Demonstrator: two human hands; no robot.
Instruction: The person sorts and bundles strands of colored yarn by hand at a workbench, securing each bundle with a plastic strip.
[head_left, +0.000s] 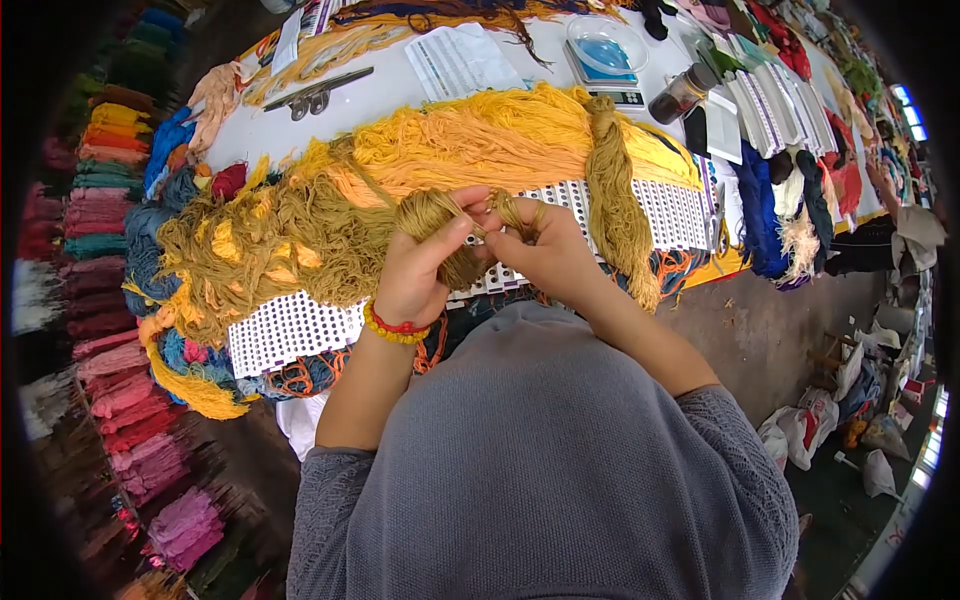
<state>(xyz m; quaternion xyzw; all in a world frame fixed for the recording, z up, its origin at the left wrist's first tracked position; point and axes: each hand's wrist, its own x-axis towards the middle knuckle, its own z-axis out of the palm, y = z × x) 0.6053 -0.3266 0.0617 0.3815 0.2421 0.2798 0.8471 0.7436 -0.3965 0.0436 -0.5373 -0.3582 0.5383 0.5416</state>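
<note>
My left hand (418,268), with a yellow and red bracelet at the wrist, is closed around a wound bundle of olive-gold yarn (428,212). Close beside it, my right hand (545,250) pinches a looped end of the same olive yarn, and the fingertips of both hands nearly meet. Under and to the left of my hands lies a loose heap of olive yarn (300,230). Behind them are spread yellow and peach skeins (470,135). To the right, a long olive skein (612,190) hangs over a white perforated board (660,215).
A digital scale with a clear dish (607,48), a dark jar (683,92), a metal-clipped board (318,93) and a printed sheet (462,60) are on the white table. Coloured skeins (110,210) line the left side. Bags (805,428) sit on the floor at right.
</note>
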